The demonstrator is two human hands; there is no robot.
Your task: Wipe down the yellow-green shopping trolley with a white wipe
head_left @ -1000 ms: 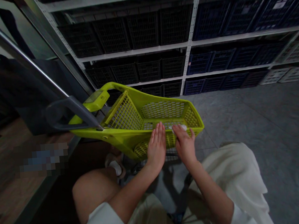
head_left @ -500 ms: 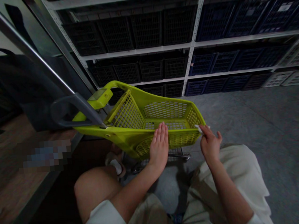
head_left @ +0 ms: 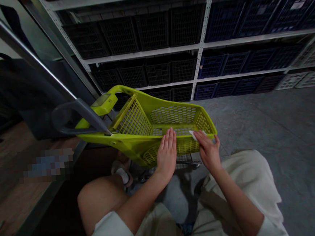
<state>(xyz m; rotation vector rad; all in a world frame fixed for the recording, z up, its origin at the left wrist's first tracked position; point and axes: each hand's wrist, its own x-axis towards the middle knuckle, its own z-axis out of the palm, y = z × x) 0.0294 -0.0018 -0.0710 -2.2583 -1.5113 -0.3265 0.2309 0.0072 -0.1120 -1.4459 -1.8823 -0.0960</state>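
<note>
A yellow-green plastic shopping cart (head_left: 173, 113) with lattice sides stands in front of me, its handle end to the left. My left hand (head_left: 167, 150) lies flat on the near rim, its fingers stretched out and close together, holding nothing. Farther right on that same rim, my right hand (head_left: 209, 152) presses a small white cloth or tissue (head_left: 193, 134) against the edge. Most of the white piece is hidden under the fingers. A grey handle with a metal pole (head_left: 53, 75) rises from the cart's left end.
White metal shelving (head_left: 141, 55) full of dark crates (head_left: 158, 71) runs along the back. At left are a brown tabletop (head_left: 10, 155) and a dark bag (head_left: 44, 101). Grey concrete floor (head_left: 256, 121) extends to the right. A person's bent leg (head_left: 101, 200) is below left.
My right hand has slid left along the near rim with the white cloth or tissue, from the corner toward my left hand. The left hand stays in place on the rim.
</note>
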